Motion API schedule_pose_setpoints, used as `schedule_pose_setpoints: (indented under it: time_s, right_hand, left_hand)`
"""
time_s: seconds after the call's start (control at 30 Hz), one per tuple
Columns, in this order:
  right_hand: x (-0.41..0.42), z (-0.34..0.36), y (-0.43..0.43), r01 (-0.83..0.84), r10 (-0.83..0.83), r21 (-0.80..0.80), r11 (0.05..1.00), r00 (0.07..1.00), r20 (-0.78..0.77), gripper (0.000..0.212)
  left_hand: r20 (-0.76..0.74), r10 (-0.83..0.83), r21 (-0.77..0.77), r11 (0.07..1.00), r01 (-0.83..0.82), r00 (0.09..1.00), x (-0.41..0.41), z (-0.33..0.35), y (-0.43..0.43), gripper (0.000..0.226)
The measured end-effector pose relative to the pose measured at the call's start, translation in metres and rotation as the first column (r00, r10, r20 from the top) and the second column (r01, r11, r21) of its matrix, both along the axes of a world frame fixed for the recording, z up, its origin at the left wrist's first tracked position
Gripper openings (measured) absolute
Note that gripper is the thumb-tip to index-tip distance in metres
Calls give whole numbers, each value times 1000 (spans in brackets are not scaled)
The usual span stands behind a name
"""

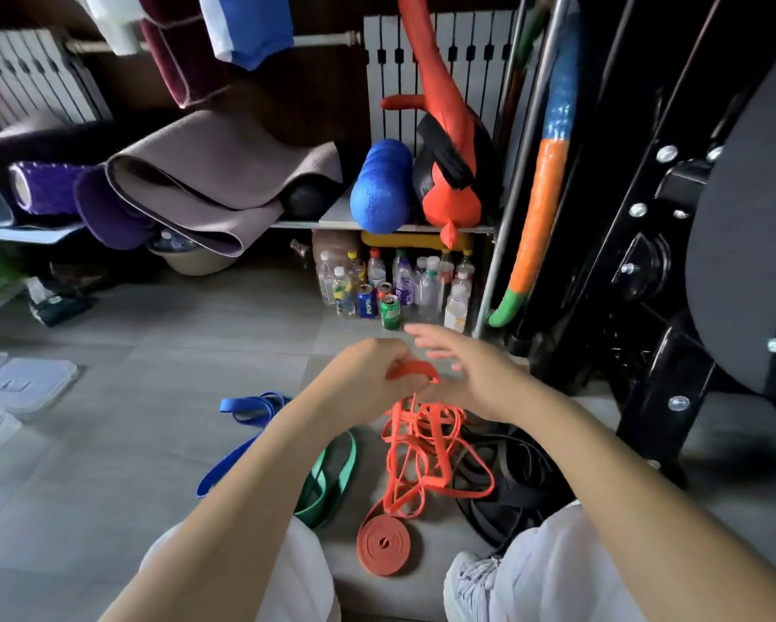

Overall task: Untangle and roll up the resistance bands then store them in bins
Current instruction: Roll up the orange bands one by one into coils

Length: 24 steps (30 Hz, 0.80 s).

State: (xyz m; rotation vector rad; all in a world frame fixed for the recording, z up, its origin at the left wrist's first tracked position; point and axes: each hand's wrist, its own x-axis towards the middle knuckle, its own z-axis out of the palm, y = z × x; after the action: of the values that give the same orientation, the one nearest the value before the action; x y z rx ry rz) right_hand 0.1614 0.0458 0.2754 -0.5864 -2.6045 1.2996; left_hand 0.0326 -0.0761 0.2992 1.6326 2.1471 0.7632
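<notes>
A tangled orange resistance band point(426, 446) hangs from my left hand point(368, 374), which pinches its top loop above the floor. My right hand point(471, 374) hovers just right of that loop with fingers spread and blurred, holding nothing that I can see. On the floor below lies a rolled orange band point(388, 547), its tail running up into the tangle. A blue band point(247, 437) and a green band point(332, 482) lie left of it, partly under my left forearm. A heap of black bands point(511, 482) sits to the right.
Clear plastic bins and lids point(22, 388) lie on the grey tile floor at far left. Bottles and cans point(390, 289) stand under a shelf holding yoga mats point(206, 177) and a blue foam roller point(379, 186). A black weight rack point(646, 262) stands on the right. My knees point(552, 572) are at the bottom.
</notes>
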Motion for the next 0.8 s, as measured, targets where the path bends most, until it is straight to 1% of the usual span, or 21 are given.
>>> schedule_pose_setpoints:
  time_s: [0.03,0.07,0.1,0.13,0.2,0.27,0.37,0.47,0.5,0.53,0.6,0.67,0.7,0.73,0.77,0.8]
  right_hand:
    - [-2,-4,0,4,-3,17,1000,1000,-17,53]
    - [-5,-7,1,20,-19,42,999,999,-27,33]
    - [-6,-8,0,34,-32,42,999,999,-37,19]
    - [-8,-9,-1,33,-33,7,999,998,-53,13]
    - [-12,-7,-8,32,-44,-101,994,993,-111,15]
    - [-16,-3,-13,60,-86,-155,986,982,-166,23]
    - [-20,2,-16,71,-117,-206,976,969,-220,20]
    - [-22,8,-15,69,-144,-261,963,949,-281,20]
    - [-23,9,-16,77,-155,-259,963,942,-297,19]
    - [-23,10,-16,83,-166,-268,960,938,-303,18]
    - [-22,10,-18,81,-176,-307,948,939,-296,21]
    - [-20,9,-20,71,-155,-301,951,952,-265,19]
    - [-20,8,-22,76,-144,-266,961,958,-247,15]
    - [-19,7,-22,93,-141,-209,973,963,-231,13]
    - [-19,6,-22,115,-141,-127,985,966,-218,10]
    - [-19,4,-22,136,-136,-16,991,971,-198,7]
  left_hand:
    - [8,2,19,1000,-3,1000,-1,0,-2,13]
    - [52,13,41,999,-16,999,-2,1,-4,14]
    - [108,31,59,998,-37,994,-5,2,-7,17]
    - [155,46,78,995,-59,987,-7,3,-9,22]
    - [261,62,125,987,-98,963,-9,6,-13,30]
    - [417,76,170,972,-160,906,-11,7,-15,32]
    - [608,57,238,938,-250,792,-14,10,-18,25]
    - [772,-20,265,919,-292,635,-19,11,-23,17]
    - [806,-45,266,919,-293,590,-19,12,-24,12]
    - [825,-57,267,916,-299,562,-20,10,-24,14]
    - [849,-49,253,911,-326,525,-22,7,-25,21]
    - [867,-32,232,909,-346,497,-23,5,-25,25]
    - [870,-20,218,912,-348,492,-24,4,-25,24]
    - [859,6,201,916,-348,513,-23,3,-24,22]
    - [806,58,188,919,-347,590,-22,3,-24,19]
    - [666,138,180,924,-338,733,-22,1,-23,18]
